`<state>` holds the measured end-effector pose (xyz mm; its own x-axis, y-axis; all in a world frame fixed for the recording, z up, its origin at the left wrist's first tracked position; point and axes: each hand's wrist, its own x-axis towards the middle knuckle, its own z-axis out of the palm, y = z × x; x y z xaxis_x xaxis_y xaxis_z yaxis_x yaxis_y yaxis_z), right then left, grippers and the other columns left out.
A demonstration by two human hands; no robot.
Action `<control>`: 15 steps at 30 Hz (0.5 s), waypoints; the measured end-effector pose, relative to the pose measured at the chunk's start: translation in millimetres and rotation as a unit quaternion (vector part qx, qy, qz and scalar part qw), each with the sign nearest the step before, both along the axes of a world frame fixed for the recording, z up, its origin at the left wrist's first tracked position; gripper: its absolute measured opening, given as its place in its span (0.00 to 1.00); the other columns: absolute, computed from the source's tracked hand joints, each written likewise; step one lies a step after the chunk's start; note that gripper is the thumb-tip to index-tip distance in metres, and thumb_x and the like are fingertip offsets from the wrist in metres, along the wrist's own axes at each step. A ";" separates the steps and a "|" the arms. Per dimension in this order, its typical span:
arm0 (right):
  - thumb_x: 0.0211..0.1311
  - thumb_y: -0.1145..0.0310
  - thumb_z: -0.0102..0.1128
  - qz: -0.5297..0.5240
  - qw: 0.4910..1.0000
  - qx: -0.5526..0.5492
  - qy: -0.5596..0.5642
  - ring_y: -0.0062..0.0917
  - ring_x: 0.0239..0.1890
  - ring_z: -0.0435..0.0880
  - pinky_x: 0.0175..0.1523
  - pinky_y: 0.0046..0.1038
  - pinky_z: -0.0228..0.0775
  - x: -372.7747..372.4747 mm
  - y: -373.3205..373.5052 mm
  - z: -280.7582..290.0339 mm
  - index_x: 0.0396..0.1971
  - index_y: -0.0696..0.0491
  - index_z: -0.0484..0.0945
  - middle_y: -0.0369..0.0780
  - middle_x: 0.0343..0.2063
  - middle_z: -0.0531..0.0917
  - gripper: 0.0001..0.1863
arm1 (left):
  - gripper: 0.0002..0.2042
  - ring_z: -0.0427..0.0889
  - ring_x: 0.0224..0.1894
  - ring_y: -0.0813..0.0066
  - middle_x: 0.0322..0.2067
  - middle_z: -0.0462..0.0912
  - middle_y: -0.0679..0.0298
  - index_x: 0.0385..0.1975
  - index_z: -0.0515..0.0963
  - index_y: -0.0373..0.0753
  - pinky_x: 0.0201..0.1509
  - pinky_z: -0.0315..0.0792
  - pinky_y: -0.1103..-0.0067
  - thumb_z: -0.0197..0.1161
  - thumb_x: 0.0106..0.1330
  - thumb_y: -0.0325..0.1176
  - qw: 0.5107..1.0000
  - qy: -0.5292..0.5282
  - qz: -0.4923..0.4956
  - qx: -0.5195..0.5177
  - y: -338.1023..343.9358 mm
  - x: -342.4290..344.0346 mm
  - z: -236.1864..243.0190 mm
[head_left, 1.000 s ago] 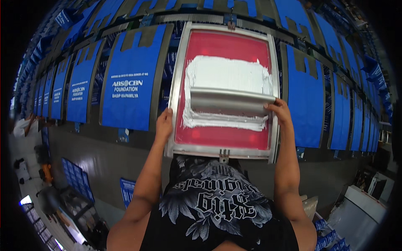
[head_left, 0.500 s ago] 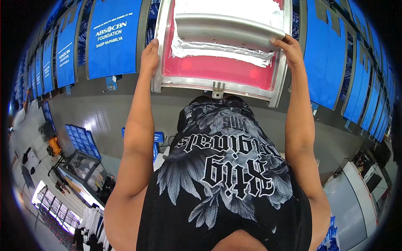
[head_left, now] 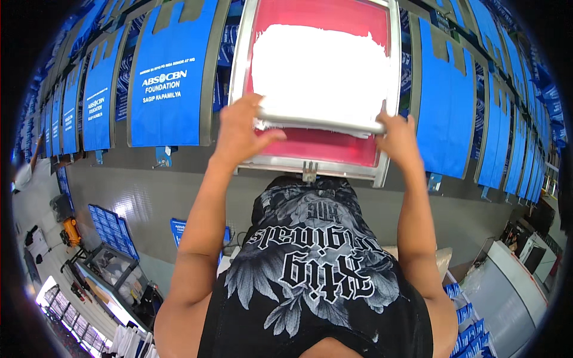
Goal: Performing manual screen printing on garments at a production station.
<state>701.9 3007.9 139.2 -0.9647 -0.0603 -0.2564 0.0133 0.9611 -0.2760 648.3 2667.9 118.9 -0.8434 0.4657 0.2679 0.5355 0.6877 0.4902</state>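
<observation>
A silver screen frame [head_left: 394, 71] holds pink mesh [head_left: 316, 146] with a broad patch of white ink [head_left: 316, 71]. A metal squeegee bar [head_left: 319, 119] lies across the lower part of the ink. My right hand [head_left: 397, 137] is closed on its right end. At the bar's left end is my left hand [head_left: 239, 128], thumb spread out and fingers reaching over the bar. A metal clamp [head_left: 309, 171] sits at the frame's near edge.
Rows of blue fabric pieces on dark boards [head_left: 447, 101] [head_left: 170, 71] flank the frame. My black printed top fills the lower middle. Equipment [head_left: 116, 271] and a grey cabinet [head_left: 507, 286] stand at the sides, and part of another person [head_left: 24, 173] shows at far left.
My left hand has left the frame's left rail and moved right to the squeegee bar's left end. The bar now sits lower on the screen, with my right hand still on it.
</observation>
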 end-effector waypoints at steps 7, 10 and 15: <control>0.37 0.78 0.53 0.020 0.999 -0.023 0.038 0.44 0.32 0.78 0.42 0.41 0.65 -54.9 9.0 5.0 0.31 0.55 0.79 0.48 0.24 0.80 0.15 | 0.11 0.78 0.33 0.55 0.26 0.79 0.57 0.31 0.78 0.42 0.38 0.71 0.65 0.66 0.46 0.32 0.984 -0.084 -0.075 -0.140 36.5 -81.3 17.6; 0.40 0.79 0.52 0.063 0.982 0.058 0.168 0.40 0.37 0.78 0.46 0.41 0.63 -127.2 20.3 -22.8 0.36 0.53 0.77 0.46 0.30 0.80 0.17 | 0.13 0.76 0.37 0.60 0.30 0.78 0.60 0.34 0.76 0.40 0.43 0.69 0.68 0.63 0.46 0.28 0.995 0.060 -0.022 -0.077 46.0 -144.4 -20.9; 0.47 0.78 0.50 0.093 0.974 0.095 0.185 0.34 0.40 0.75 0.51 0.43 0.60 -93.1 3.5 -66.4 0.35 0.51 0.72 0.40 0.31 0.76 0.13 | 0.21 0.72 0.44 0.58 0.41 0.74 0.57 0.41 0.73 0.40 0.46 0.68 0.67 0.65 0.43 0.28 0.993 0.005 -0.026 -0.112 32.3 -105.8 -75.3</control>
